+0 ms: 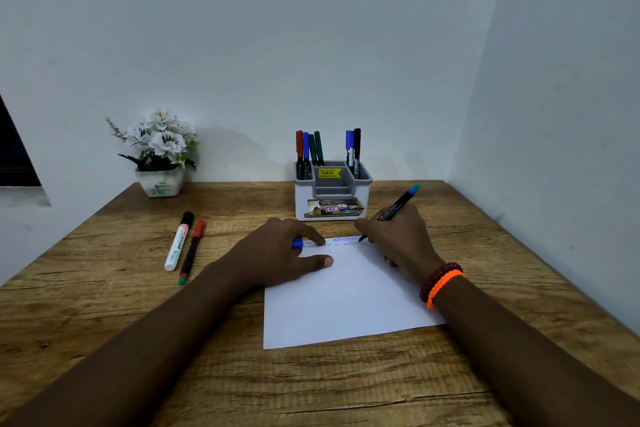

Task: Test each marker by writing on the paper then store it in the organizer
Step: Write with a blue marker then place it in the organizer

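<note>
Two hands are on the sheet of paper, which lies flat on the wooden table. The right hand grips a black marker with a blue-green end, its tip touching the paper beside blue zigzag lines near the far edge. The left hand rests on the paper and holds a blue cap under its fingers. The grey-white organizer stands just behind the paper with six markers upright inside. A white marker and a red-capped marker lie to the left.
</note>
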